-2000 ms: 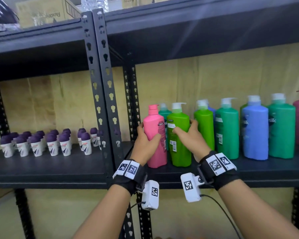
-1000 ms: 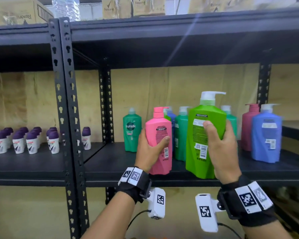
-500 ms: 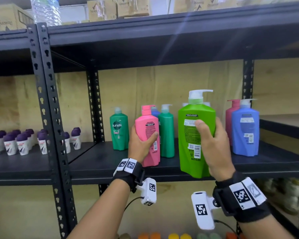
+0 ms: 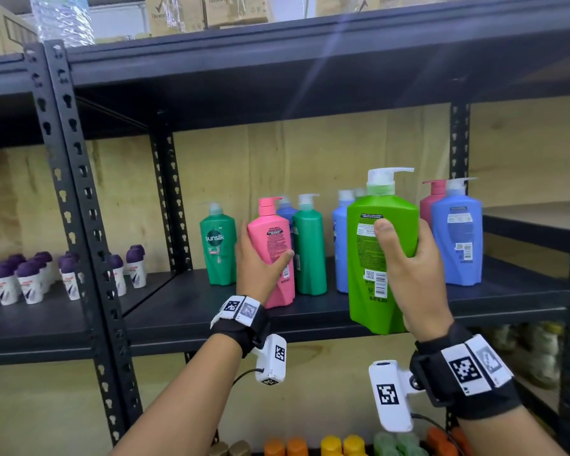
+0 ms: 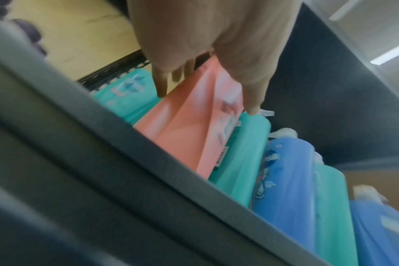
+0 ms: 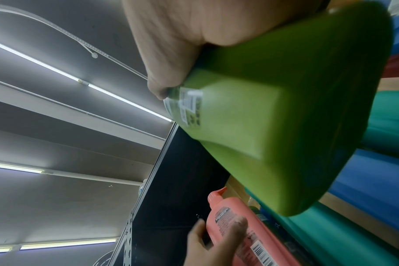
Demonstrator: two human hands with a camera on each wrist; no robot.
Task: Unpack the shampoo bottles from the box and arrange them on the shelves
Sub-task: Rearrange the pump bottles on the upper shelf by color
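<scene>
My right hand (image 4: pixel 412 271) grips a light green pump bottle (image 4: pixel 380 251) and holds it lifted in front of the black shelf's front edge (image 4: pixel 310 327). From below, the right wrist view shows that green bottle (image 6: pixel 273 115) in my palm. My left hand (image 4: pixel 260 268) wraps a pink pump bottle (image 4: pixel 272 255) that stands near the shelf's front. In the left wrist view my fingers (image 5: pixel 162 84) curl round the pink bottle (image 5: pixel 194 118). Dark green (image 4: pixel 218 245) (image 4: pixel 310 248) and blue (image 4: pixel 456 235) bottles stand behind. No box is in view.
Small purple-capped roll-on bottles (image 4: pixel 30 278) fill the left bay. A perforated black upright (image 4: pixel 79 205) divides the bays. Cardboard cartons (image 4: pixel 208 11) sit on the top shelf. Coloured caps (image 4: pixel 343 445) show on the shelf below. Bare shelf lies right of the blue bottle.
My right hand has lifted the green bottle off the shelf and carried it rightwards. My left hand has kept its grip on the pink bottle. My view has shifted to the right.
</scene>
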